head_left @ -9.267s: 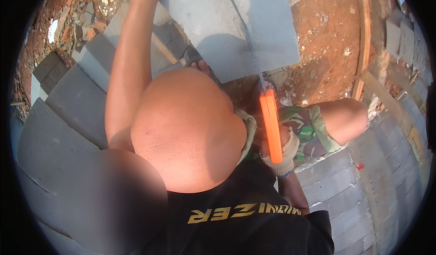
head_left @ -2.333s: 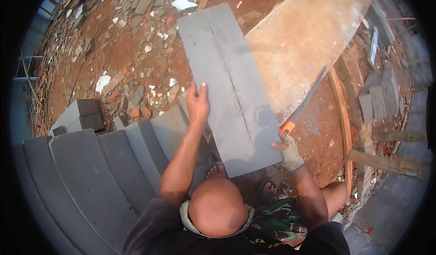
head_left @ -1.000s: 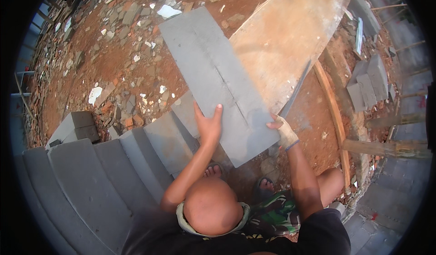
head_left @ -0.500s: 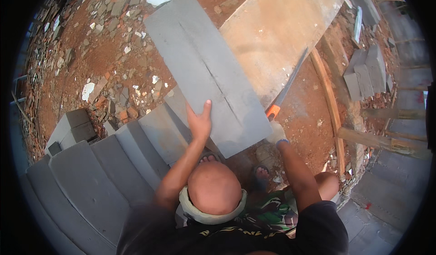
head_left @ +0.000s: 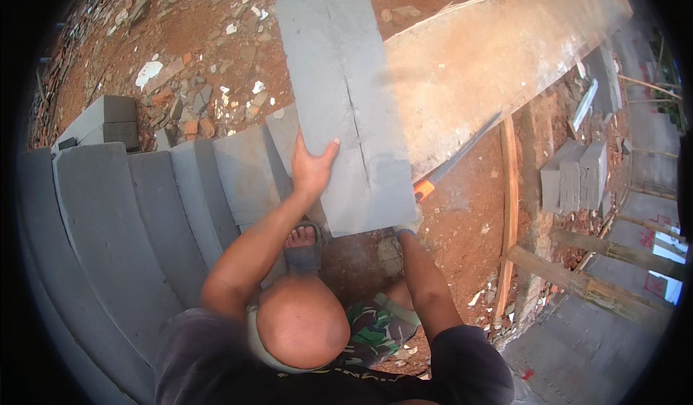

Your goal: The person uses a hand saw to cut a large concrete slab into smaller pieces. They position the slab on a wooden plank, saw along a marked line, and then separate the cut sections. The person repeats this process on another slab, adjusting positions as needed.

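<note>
A long grey concrete block (head_left: 339, 94) lies slanted in front of me, resting over a wide board (head_left: 491, 66). A dark, narrow slit runs lengthwise along its top face. My left hand (head_left: 314, 170) grips its left edge near the close end, thumb on top and the other fingers down the side. From the right, my right forearm (head_left: 429, 282) reaches to the block's near right corner, where the block hides the hand and its fingers. Beside that corner is a handsaw (head_left: 462, 149) with an orange handle, its blade along the board's edge.
Grey blocks (head_left: 108, 217) stand in a row at left. More blocks (head_left: 577, 177) are stacked at right, beyond a wooden strip (head_left: 510, 210). Wooden poles (head_left: 592, 286) jut in at lower right. Rubble (head_left: 202, 102) covers the reddish ground at upper left.
The view has turned, so block and board appear rotated clockwise. My gloved right hand, seen near the saw handle before, is now hidden by the block. My left hand keeps its grip.
</note>
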Motion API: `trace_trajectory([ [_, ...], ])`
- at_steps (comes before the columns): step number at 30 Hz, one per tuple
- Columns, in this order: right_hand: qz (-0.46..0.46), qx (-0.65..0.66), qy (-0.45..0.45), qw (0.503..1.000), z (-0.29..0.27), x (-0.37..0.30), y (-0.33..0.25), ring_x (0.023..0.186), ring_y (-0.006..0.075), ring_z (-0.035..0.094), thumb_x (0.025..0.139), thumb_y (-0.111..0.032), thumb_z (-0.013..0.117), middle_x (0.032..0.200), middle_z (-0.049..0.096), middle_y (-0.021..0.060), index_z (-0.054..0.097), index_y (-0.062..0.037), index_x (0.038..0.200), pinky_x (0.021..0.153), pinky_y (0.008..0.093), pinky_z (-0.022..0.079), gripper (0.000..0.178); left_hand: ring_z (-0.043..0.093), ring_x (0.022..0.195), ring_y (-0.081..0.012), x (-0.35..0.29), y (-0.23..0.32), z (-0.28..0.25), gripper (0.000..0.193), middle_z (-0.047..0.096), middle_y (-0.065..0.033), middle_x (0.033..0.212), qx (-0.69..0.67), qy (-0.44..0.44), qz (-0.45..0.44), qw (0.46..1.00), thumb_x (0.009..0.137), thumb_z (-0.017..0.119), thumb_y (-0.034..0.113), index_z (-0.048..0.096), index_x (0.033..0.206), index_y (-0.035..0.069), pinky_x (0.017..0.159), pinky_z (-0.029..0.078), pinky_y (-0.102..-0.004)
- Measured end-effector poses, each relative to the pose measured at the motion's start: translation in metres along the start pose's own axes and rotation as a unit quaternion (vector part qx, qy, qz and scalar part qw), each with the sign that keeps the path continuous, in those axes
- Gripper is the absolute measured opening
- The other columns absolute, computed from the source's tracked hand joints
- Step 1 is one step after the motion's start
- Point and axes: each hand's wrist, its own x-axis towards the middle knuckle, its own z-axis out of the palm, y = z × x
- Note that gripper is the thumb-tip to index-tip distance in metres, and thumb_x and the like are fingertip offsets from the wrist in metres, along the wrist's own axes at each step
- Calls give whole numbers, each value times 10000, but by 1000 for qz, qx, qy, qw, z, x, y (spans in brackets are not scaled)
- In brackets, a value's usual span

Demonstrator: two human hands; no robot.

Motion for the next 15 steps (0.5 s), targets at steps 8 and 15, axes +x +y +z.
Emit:
trace_trajectory([
  [8, 42, 72, 15, 996, -60, -23, 7, 972, 437, 671, 787, -220, 729, 956, 689, 275, 697, 17, 867, 846, 499, 537, 253, 648, 1190, -337, -9, 4, -5, 703, 682, -212, 1264, 13, 21, 9, 1000, 860, 804, 403, 554, 1374, -7, 1033, 486, -416],
  [15, -96, 220, 276, 931, -142, -123, 38, 801, 375, 615, 758, -11, 719, 904, 628, 171, 630, -22, 1029, 730, 438, 520, 286, 522, 1347, -368, -17, -3, 0, 797, 537, -203, 1463, 69, 64, 23, 995, 856, 783, 483, 509, 1461, 40, 1098, 437, -452],
])
